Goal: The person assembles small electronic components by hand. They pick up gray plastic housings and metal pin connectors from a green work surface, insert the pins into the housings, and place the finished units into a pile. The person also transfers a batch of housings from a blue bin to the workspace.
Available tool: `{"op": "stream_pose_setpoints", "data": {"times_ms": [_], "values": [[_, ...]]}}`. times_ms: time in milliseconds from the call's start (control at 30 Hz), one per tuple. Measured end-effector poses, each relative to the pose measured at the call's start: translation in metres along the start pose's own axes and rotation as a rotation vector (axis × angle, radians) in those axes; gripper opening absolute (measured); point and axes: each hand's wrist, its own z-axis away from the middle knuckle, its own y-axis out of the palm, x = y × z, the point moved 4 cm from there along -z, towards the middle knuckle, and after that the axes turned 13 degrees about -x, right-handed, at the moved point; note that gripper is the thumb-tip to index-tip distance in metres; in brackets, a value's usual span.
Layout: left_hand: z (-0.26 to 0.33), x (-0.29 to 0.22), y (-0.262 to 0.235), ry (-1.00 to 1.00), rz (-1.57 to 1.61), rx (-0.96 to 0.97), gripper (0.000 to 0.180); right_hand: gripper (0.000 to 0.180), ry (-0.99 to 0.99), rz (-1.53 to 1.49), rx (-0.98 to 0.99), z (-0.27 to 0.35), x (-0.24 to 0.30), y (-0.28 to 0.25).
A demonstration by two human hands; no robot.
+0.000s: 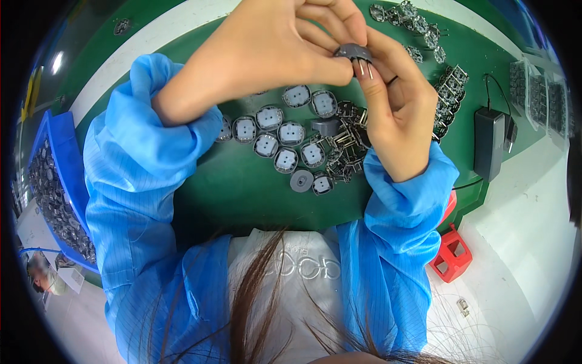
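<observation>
Both hands pinch one grey round part above the worktop's far edge, pins pointing down toward the right hand; left hand grips its cap.

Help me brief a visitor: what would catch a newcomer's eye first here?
Both hands meet at the top centre: the left hand and right hand pinch one small grey round part with metal pins. Below them, a cluster of similar grey round parts lies on the green mat. A blue bin of parts sits far left.
</observation>
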Motion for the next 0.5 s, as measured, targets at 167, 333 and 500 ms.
{"op": "stream_pose_setpoints", "data": {"times_ms": [167,333,500], "values": [[-0.005,0.002,-0.004,0.083,0.072,-0.006,0.022,0.033,0.032,-0.047,-0.067,-0.002,0.002,0.0],[-0.035,-0.008,-0.05,0.157,-0.383,-0.281,0.015,0.029,0.026,0.368,0.105,-0.009,0.002,-0.012],[-0.043,0.018,-0.112,0.39,-1.187,-0.593,0.018,0.034,-0.07,0.466,0.247,-0.005,0.006,-0.017]]}}
